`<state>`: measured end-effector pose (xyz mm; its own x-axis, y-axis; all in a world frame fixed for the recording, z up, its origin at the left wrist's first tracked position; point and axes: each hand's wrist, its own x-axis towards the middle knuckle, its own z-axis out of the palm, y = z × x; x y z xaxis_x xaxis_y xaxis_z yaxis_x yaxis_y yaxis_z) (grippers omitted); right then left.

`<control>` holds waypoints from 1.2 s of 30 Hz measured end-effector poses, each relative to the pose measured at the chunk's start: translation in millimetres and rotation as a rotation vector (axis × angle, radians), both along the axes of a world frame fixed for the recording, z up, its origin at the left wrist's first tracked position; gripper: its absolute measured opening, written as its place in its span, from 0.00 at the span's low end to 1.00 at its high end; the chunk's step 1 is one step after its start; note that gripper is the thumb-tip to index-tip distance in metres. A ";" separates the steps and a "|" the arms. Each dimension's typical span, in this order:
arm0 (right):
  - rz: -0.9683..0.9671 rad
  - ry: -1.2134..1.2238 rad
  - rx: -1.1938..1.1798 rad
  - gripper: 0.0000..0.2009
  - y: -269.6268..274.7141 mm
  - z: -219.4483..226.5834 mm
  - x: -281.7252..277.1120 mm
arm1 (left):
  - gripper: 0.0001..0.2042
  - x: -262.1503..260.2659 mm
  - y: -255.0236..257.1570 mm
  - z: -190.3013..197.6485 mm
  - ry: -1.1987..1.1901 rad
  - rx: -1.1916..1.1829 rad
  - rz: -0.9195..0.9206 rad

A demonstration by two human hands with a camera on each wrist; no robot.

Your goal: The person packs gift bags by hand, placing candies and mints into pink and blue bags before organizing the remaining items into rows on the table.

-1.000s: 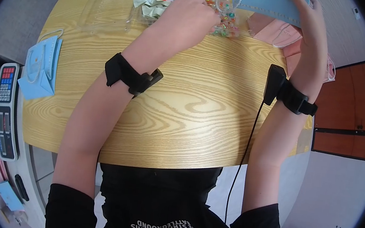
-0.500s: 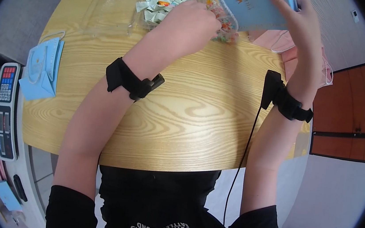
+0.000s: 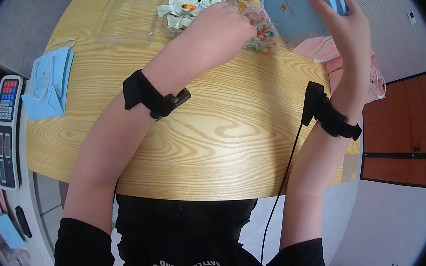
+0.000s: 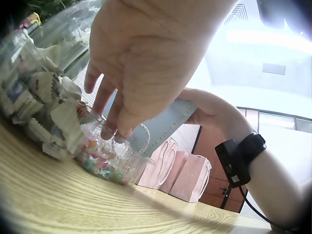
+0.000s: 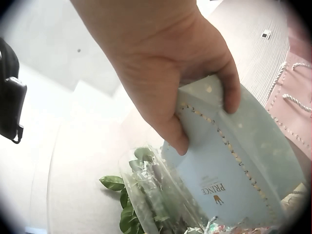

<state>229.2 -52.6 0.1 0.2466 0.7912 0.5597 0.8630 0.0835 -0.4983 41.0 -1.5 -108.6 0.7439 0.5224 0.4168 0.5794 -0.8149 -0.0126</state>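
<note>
My right hand (image 5: 170,73) grips a light blue paper bag (image 5: 219,165) by one end, thumb on one face and fingers on the other. The bag's printed crown hangs below its lettering, and its white rope handle (image 4: 146,141) dangles by a clear plastic box (image 4: 139,168) of colourful wrapped candies (image 4: 100,163). My left hand (image 3: 226,28) reaches over that box. Its fingertips come down close together at the candies in the left wrist view; whether they pinch one, I cannot tell. Beside it, white-wrapped sweets (image 3: 187,5) fill another clear box.
Pink paper bags (image 4: 178,173) stand behind the blue one, to the right. A clear plastic lid (image 3: 126,15) lies on the wooden table (image 3: 213,133), left of the sweets. Another blue bag (image 3: 47,84) sits at the table's left edge, near a scale (image 3: 5,126).
The blue bag has tilted and come lower over the candies, its handle now falling across them. My right hand has shifted slightly left with it; my left hand stays by the candy box.
</note>
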 end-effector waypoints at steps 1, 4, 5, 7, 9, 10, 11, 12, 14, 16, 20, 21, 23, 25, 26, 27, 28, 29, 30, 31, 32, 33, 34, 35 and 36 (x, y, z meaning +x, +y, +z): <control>0.004 0.031 0.021 0.31 -0.9 1.1 -1.9 | 0.07 -0.1 -0.3 0.0 0.000 0.001 0.000; 0.023 0.075 0.047 0.31 -1.0 0.4 -6.6 | 0.06 -0.8 -1.2 -0.9 -0.015 0.009 -0.011; 0.038 0.089 0.054 0.31 -1.0 -0.2 -8.1 | 0.05 -0.7 -0.9 -1.2 -0.023 0.005 -0.017; 0.079 0.015 0.076 0.31 -6.5 -4.0 -14.5 | 0.04 -0.2 0.6 -2.5 -0.031 0.000 -0.023; 0.122 -0.060 0.101 0.31 -6.9 -3.8 -15.1 | 0.04 0.6 2.5 -4.4 -0.028 -0.004 -0.025; 0.085 -0.021 0.060 0.31 -3.8 -1.7 -13.3 | 0.04 0.6 2.5 -4.5 -0.028 -0.004 -0.025; 0.049 0.019 0.019 0.31 -1.9 -0.4 -12.4 | 0.05 0.4 2.4 -4.6 -0.032 -0.002 -0.024; 0.049 0.019 0.019 0.31 -1.6 -0.2 -12.6 | 0.05 0.3 2.4 -4.7 -0.036 -0.001 -0.024; 0.073 0.061 0.054 0.31 -1.5 0.3 -13.9 | 0.06 0.7 1.6 -4.3 -0.032 -0.012 -0.019; 0.092 0.009 0.025 0.31 -12.1 4.6 -20.7 | 0.06 0.9 1.2 -3.4 -0.029 -0.021 -0.015; 0.072 0.076 0.070 0.30 -0.1 -0.4 -17.6 | 0.07 0.7 1.4 -3.7 -0.021 -0.024 -0.008; 0.071 0.076 0.070 0.30 0.0 0.2 -15.7 | 0.08 0.8 1.5 -4.3 -0.025 -0.011 -0.006; 0.030 -0.057 0.002 0.29 -3.6 5.0 -18.8 | 0.08 1.0 0.1 -0.5 0.000 -0.037 0.005; 0.050 -0.065 0.030 0.29 -9.9 0.8 -22.7 | 0.09 0.7 -0.6 0.3 0.027 -0.063 0.015; 0.070 -0.073 0.059 0.29 -11.9 -1.7 -23.6 | 0.09 0.2 -0.8 -0.4 0.009 -0.055 0.007; 0.069 -0.073 0.058 0.29 -9.6 -3.1 -22.6 | 0.10 -0.3 -0.5 -1.1 -0.010 -0.047 -0.001; 0.099 -0.001 0.127 0.29 -4.7 -3.8 -20.7 | 0.10 -0.5 0.3 -2.3 -0.011 -0.047 0.000; 0.130 0.070 0.196 0.29 -0.2 -4.3 -18.7 | 0.10 -0.9 1.4 -3.1 -0.030 -0.035 -0.012; 0.132 0.068 0.198 0.29 2.8 -4.7 -15.6 | 0.10 -1.0 2.7 -3.7 -0.049 -0.023 -0.024; 0.180 0.135 0.189 0.28 5.0 -4.5 -11.5 | 0.10 -0.8 -0.5 1.8 -0.052 -0.019 -0.022; 0.228 0.201 0.182 0.28 6.3 -4.2 -8.5 | 0.10 0.2 -4.5 8.0 -0.131 -0.130 0.012; 0.231 0.196 0.189 0.28 7.0 -4.2 -7.3 | 0.11 1.2 -7.6 14.6 -0.211 -0.240 0.046; 0.272 0.352 0.203 0.28 7.7 -5.2 -6.3 | 0.11 2.4 -8.6 18.4 -0.216 -0.236 0.046; 0.312 0.508 0.214 0.29 7.9 -7.9 -4.5 | 0.12 3.5 -9.7 21.2 -0.325 -0.226 0.093; 0.313 0.505 0.217 0.29 14.2 -12.7 5.6 | 0.13 4.3 -10.0 23.0 -0.434 -0.215 0.139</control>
<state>234.8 -38.4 -12.5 0.2970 0.7503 0.5906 0.4443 0.4389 -0.7810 45.3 -11.5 -85.6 0.4428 0.7124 0.5444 0.5972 -0.6873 0.4136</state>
